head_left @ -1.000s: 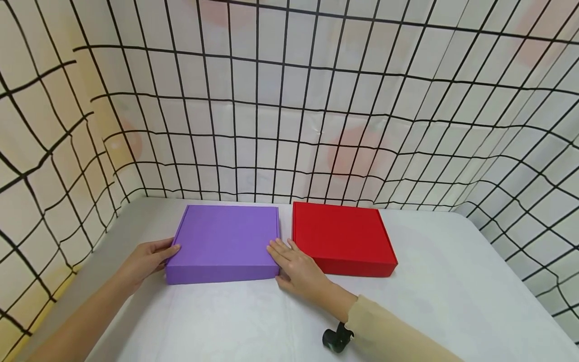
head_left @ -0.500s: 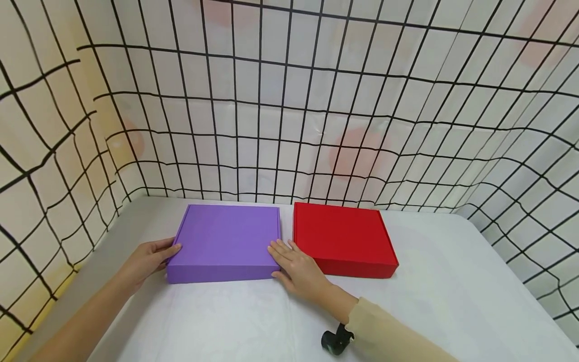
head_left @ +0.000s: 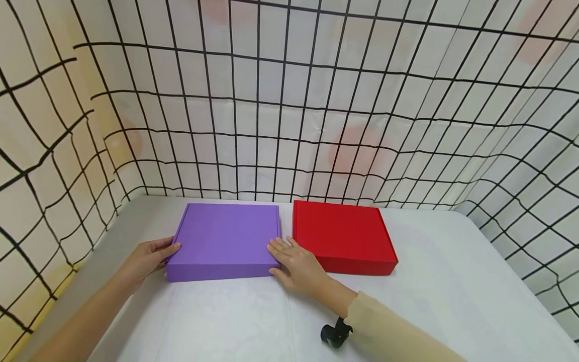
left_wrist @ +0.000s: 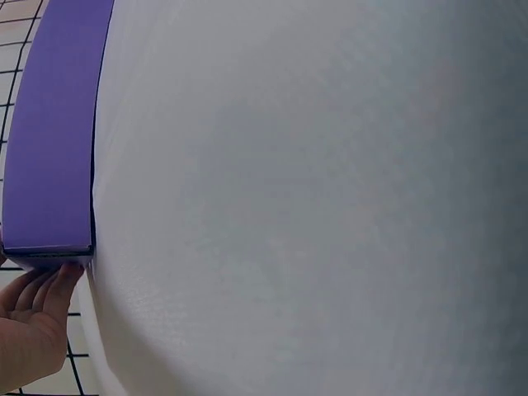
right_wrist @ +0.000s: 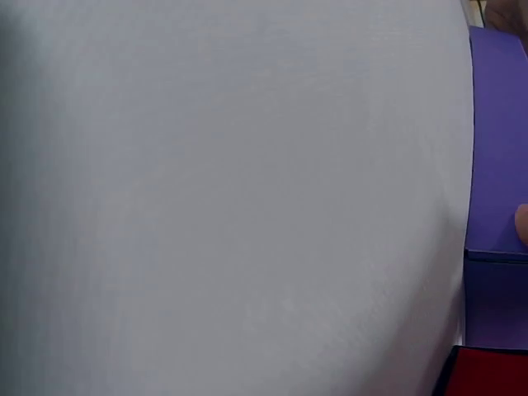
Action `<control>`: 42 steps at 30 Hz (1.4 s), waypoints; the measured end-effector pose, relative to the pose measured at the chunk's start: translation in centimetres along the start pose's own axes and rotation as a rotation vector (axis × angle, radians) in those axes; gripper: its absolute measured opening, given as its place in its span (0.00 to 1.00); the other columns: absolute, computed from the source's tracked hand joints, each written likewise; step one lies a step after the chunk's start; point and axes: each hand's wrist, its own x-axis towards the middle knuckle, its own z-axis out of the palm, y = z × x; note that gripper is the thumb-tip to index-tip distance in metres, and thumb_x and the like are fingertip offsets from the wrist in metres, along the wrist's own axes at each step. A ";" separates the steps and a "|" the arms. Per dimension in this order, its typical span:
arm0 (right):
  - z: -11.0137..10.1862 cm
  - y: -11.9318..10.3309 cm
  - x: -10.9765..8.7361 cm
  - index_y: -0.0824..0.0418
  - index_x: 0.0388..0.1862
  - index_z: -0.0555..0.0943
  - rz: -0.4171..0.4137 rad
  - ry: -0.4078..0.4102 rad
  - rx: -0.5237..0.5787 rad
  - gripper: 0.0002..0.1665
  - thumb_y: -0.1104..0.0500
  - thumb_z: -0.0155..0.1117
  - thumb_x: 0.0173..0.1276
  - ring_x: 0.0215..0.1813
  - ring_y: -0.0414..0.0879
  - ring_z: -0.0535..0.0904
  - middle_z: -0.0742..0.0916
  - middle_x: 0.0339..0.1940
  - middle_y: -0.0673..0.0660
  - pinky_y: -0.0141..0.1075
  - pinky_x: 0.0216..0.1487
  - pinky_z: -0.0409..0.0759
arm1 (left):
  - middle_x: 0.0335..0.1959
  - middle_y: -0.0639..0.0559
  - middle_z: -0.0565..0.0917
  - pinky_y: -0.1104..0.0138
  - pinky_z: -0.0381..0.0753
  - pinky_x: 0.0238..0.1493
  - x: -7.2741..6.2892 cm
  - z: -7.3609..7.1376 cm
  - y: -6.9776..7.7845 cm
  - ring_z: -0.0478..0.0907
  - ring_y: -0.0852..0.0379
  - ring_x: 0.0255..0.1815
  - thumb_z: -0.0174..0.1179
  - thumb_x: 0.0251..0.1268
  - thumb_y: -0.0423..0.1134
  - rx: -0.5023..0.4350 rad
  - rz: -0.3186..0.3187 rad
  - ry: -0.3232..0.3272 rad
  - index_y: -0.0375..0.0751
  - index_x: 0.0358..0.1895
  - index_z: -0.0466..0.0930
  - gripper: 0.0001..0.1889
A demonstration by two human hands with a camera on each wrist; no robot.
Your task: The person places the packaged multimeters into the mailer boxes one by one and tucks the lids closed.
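A flat purple cardboard box (head_left: pixel 226 234) lies closed on the white-covered table. At its left side my left hand (head_left: pixel 147 261) grips the edge, thumb on the top and the other fingers against the side. In the left wrist view, that hand (left_wrist: pixel 37 318) meets the end of the purple box (left_wrist: pixel 54 132). My right hand (head_left: pixel 298 264) rests on the box's front right corner, fingers fairly straight over the top edge and thumb by the front face. A closed red box (head_left: pixel 344 236) lies just right of it, partly behind the right hand.
Black wire grid (head_left: pixel 289 115) stands behind and on both sides of the white table (head_left: pixel 443 281), backed by pale sheeting. A small black device (head_left: pixel 334 334) hangs at the right wrist beside the beige sleeve (head_left: pixel 393 327).
The right thumb has shifted slightly up and left to the purple box's front corner. Both boxes and the left hand stay in place; the head view shifts only a little.
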 end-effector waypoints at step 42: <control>0.6 -2.9 3.1 0.74 0.71 0.41 0.740 0.000 0.801 0.47 0.55 0.55 0.67 0.73 0.59 0.50 0.54 0.73 0.67 0.51 0.68 0.55 | 0.65 0.30 0.61 0.67 0.78 0.50 -0.1 0.2 -0.1 0.77 0.58 0.51 0.50 0.68 0.51 -0.024 0.023 0.005 0.25 0.68 0.52 0.37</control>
